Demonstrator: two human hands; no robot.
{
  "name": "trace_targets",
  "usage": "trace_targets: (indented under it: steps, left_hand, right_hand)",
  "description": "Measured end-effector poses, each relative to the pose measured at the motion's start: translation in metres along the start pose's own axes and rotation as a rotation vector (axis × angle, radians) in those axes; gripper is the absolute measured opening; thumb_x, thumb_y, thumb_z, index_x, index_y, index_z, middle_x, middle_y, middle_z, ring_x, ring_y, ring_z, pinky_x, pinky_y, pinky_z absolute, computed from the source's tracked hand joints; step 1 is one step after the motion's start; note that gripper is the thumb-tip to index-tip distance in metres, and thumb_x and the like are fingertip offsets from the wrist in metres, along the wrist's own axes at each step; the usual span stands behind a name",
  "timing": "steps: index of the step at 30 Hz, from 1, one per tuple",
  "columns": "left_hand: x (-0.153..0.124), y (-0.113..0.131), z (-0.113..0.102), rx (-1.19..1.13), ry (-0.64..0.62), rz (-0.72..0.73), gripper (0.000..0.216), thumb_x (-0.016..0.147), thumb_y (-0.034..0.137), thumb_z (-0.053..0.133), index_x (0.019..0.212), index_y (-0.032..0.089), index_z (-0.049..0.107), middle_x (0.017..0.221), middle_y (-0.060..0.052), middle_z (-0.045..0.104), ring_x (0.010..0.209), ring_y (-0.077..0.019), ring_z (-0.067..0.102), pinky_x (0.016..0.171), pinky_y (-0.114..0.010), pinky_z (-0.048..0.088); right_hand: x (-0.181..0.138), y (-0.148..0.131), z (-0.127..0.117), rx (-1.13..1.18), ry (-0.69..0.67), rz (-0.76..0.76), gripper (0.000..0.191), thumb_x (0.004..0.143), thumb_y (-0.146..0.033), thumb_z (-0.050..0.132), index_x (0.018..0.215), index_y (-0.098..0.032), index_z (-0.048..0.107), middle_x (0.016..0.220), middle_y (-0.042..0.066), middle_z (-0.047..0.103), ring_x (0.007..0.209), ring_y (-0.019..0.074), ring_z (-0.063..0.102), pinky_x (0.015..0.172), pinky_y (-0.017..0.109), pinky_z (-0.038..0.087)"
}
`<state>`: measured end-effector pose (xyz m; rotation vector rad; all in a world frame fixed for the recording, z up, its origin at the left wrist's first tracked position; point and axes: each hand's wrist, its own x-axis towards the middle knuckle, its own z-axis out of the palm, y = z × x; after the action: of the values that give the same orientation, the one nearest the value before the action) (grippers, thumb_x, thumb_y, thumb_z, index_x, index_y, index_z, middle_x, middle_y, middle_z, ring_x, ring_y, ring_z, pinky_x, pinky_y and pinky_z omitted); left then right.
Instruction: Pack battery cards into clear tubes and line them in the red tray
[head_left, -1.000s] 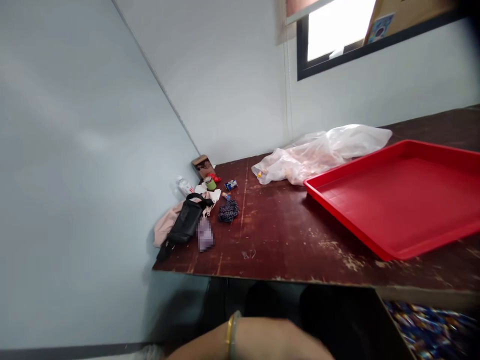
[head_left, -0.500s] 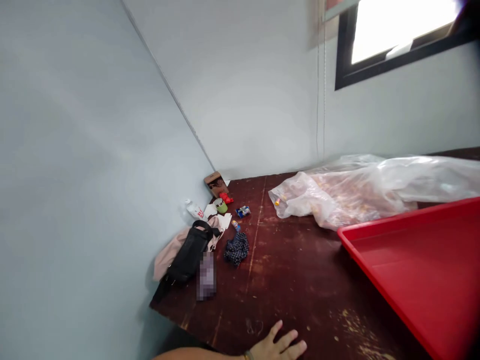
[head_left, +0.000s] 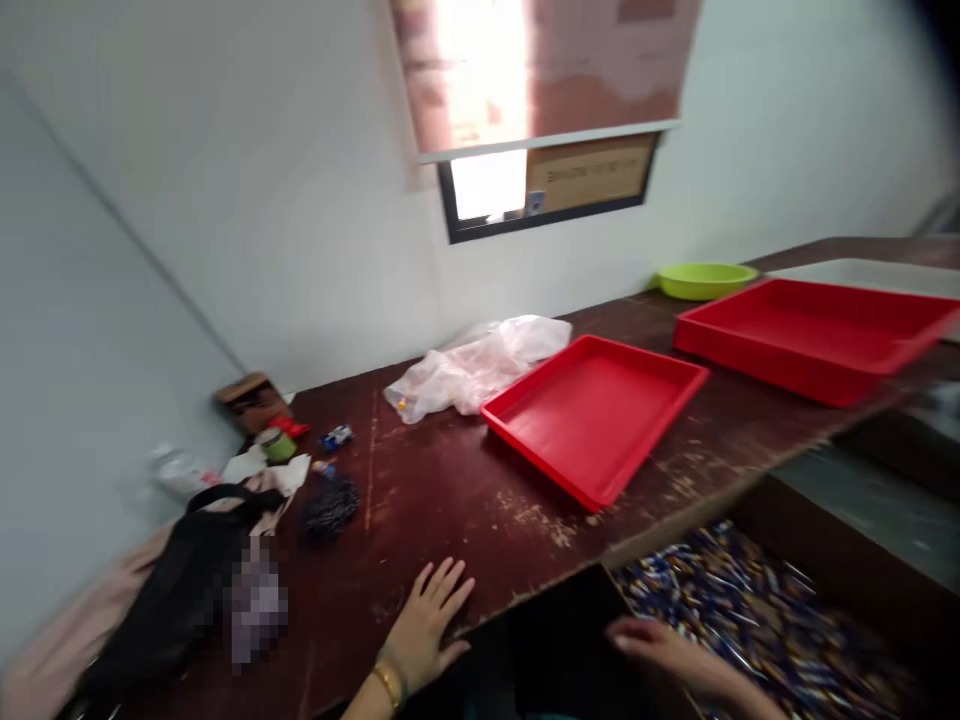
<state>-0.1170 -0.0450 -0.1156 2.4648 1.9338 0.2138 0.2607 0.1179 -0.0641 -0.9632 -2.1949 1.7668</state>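
My left hand (head_left: 431, 622) lies on the dark reddish-brown table (head_left: 420, 500) near its front edge, fingers spread and flat, with a gold-coloured bracelet at the wrist. Lower right, my right hand (head_left: 660, 650) hovers or rests at the near side of a box (head_left: 619, 590); which of these, I cannot tell. Its fingers point left, slightly bent and a little blurred, and nothing shows in them. Inside the box lie many small wrapped pieces (head_left: 750, 600) in dark blue, gold and white.
A red tray (head_left: 585, 420) stands mid-table, with a larger red tray (head_left: 810, 330) and a green basin (head_left: 705, 280) farther right. Behind sits a clear plastic bag (head_left: 480, 365). To the left are a black bag (head_left: 172, 590), a dark patterned cloth (head_left: 331, 505) and a green-sided cup (head_left: 277, 445).
The view has swung right, bringing the second red tray, the basin and the box of wrapped pieces into sight. My right hand has come into view; my left stays flat on the table.
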Motion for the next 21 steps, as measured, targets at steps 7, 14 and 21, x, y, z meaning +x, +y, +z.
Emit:
trace_targets:
  steps: [7,14,21]
  left_hand:
    - [0.0,-0.012,0.011,0.103,0.205,0.098,0.069,0.09,0.048,0.053,0.151,0.029,0.028,0.151,-0.007,0.044,0.137,-0.0268,0.041,0.11,-0.045,0.034]
    - [-0.005,-0.003,0.006,0.066,0.139,0.024,0.069,0.086,0.046,0.059,0.148,0.026,0.036,0.152,-0.01,0.043,0.138,-0.0288,0.04,0.111,-0.048,0.034]
    - [-0.005,0.004,0.001,-0.013,0.059,-0.032,0.081,0.08,0.043,0.067,0.15,0.028,0.03,0.155,-0.009,0.037,0.141,-0.0313,0.035,0.113,-0.053,0.029]
  right_hand:
    - [0.024,-0.085,-0.07,-0.712,0.651,-0.401,0.052,0.087,-0.051,0.06,0.129,-0.019,0.056,0.128,0.011,0.06,0.121,0.0246,0.051,0.105,0.039,0.036]
    - [0.083,-0.042,-0.04,-1.113,0.652,-0.216,0.02,0.088,-0.029,0.059,0.078,-0.014,0.067,0.081,0.013,0.069,0.086,0.024,0.059,0.088,0.035,0.034]
    - [0.041,0.0,-0.053,-1.195,0.879,-0.213,0.022,0.089,-0.03,0.055,0.07,-0.019,0.061,0.069,0.007,0.065,0.073,0.0217,0.056,0.078,0.035,0.031]
